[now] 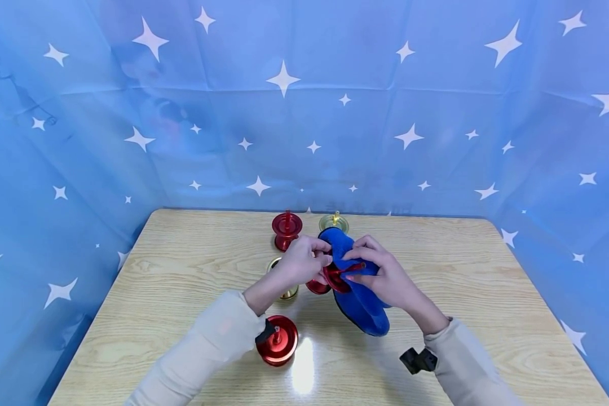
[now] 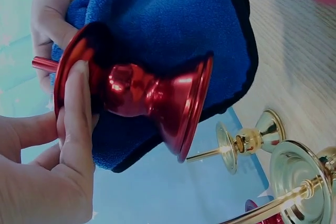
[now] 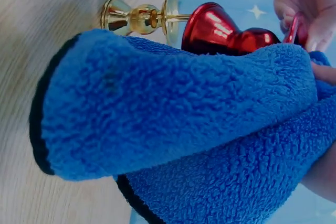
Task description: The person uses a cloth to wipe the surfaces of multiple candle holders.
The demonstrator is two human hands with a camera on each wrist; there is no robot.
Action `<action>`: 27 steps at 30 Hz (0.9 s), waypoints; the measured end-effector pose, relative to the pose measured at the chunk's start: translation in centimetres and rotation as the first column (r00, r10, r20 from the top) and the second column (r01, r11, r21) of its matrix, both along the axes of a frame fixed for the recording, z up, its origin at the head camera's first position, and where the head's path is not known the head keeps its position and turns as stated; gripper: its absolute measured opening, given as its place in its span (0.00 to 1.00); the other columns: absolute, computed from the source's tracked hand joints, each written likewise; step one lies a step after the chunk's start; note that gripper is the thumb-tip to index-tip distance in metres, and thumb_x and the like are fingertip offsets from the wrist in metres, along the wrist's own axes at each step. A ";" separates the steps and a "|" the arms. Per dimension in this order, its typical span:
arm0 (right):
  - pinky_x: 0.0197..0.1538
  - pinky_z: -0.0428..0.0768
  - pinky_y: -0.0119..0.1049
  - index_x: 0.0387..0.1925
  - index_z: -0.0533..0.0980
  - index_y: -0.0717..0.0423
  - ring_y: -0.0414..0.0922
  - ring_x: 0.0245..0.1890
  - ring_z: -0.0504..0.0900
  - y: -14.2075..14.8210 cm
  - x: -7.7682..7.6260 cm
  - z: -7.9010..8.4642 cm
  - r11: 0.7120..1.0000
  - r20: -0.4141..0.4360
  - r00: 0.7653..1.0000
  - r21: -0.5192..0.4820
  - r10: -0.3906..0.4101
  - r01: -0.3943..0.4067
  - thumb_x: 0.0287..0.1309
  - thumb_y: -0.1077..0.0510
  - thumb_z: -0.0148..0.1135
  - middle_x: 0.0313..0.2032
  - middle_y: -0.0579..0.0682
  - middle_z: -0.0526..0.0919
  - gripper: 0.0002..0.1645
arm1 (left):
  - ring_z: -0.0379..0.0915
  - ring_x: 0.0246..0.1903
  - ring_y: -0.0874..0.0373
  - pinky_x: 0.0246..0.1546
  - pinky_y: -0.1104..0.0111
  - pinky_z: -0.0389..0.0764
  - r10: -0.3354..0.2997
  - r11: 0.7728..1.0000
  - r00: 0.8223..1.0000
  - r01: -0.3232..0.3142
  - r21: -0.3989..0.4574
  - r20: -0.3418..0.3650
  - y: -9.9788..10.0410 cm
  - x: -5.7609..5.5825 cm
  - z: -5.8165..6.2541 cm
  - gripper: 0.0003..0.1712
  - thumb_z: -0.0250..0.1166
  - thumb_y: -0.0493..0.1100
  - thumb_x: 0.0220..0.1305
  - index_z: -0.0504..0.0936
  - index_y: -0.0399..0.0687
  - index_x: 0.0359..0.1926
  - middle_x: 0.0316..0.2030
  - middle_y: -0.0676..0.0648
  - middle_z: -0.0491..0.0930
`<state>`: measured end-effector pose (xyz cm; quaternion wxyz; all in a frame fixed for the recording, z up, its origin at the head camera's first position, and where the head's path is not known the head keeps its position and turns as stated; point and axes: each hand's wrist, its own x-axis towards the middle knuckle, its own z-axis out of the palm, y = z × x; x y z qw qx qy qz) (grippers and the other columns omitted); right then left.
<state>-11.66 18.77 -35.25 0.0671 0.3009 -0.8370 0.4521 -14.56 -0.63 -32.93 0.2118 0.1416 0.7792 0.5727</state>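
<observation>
A shiny red metal candle holder [image 1: 337,280], with a spike rising from its dish, is held tilted above the table. My left hand [image 1: 304,262] grips the rim of that dish between thumb and fingers; in the left wrist view the holder's waist and flared foot [image 2: 184,108] show beyond the fingers. A blue plush cloth [image 1: 362,316] with black edging drapes behind and below the holder. My right hand [image 1: 385,273] pinches the cloth by the dish and spike. In the right wrist view the cloth [image 3: 173,108] covers much of that hand.
On the wooden table [image 1: 198,270] stand a red holder [image 1: 286,225] and a gold one [image 1: 333,223] at the back. Another gold holder [image 1: 290,292] is partly hidden beneath my left forearm. A red holder [image 1: 278,349] stands at the front beside my left sleeve.
</observation>
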 end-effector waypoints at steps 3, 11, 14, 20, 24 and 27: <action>0.41 0.74 0.31 0.38 0.78 0.58 0.43 0.41 0.69 0.2 0.0 0.4 1.000 0.037 0.999 -0.018 0.016 -0.016 0.44 0.73 0.66 0.39 0.48 0.71 0.16 | 0.78 0.16 0.52 0.22 0.67 0.80 0.008 1.000 1.000 -0.008 0.018 0.000 -0.1 0.0 0.0 0.15 0.56 0.30 0.62 0.75 0.27 0.49 0.24 0.42 0.71; 0.37 0.76 0.31 0.39 0.78 0.61 0.43 0.41 0.70 1.1 0.0 1.5 0.997 0.061 0.997 -0.065 0.038 -0.034 0.42 0.74 0.67 0.40 0.50 0.72 0.18 | 0.78 0.16 0.52 0.22 0.66 0.81 0.035 0.999 0.999 -0.035 0.020 -0.002 -0.1 0.0 -0.2 0.13 0.57 0.30 0.60 0.77 0.29 0.46 0.23 0.42 0.73; 0.42 0.74 0.28 0.40 0.78 0.61 0.41 0.42 0.70 1.6 0.1 1.8 0.997 0.053 0.998 -0.072 -0.018 0.022 0.43 0.73 0.67 0.41 0.51 0.72 0.18 | 0.77 0.16 0.55 0.23 0.66 0.81 0.066 0.997 0.998 -0.066 0.034 0.005 -0.2 -0.1 -0.6 0.13 0.57 0.30 0.61 0.77 0.29 0.47 0.24 0.43 0.72; 0.41 0.74 0.25 0.43 0.75 0.60 0.38 0.39 0.74 2.5 0.4 2.4 0.958 0.083 0.962 -0.102 -0.260 0.268 0.47 0.68 0.67 0.39 0.49 0.75 0.18 | 0.76 0.20 0.56 0.28 0.65 0.82 0.134 0.969 0.988 -0.148 0.199 0.081 -0.9 -0.6 -1.2 0.14 0.56 0.28 0.61 0.74 0.30 0.49 0.25 0.45 0.68; 0.34 0.76 0.24 0.41 0.72 0.60 0.37 0.34 0.75 1.7 0.5 1.9 0.915 0.074 0.928 -0.156 -0.365 0.372 0.48 0.67 0.67 0.37 0.49 0.76 0.17 | 0.79 0.24 0.49 0.32 0.60 0.81 0.152 0.941 0.979 -0.186 0.282 0.137 -0.9 -0.5 -0.8 0.14 0.56 0.27 0.60 0.71 0.31 0.48 0.25 0.43 0.69; 0.36 0.77 0.24 0.40 0.74 0.62 0.39 0.37 0.76 0.8 0.6 1.2 0.910 0.056 0.929 -0.189 -0.366 0.370 0.49 0.67 0.66 0.41 0.51 0.76 0.15 | 0.79 0.25 0.50 0.34 0.58 0.81 0.134 0.927 0.980 -0.177 0.331 0.151 -0.7 -0.2 -0.6 0.14 0.55 0.27 0.61 0.69 0.30 0.48 0.26 0.43 0.69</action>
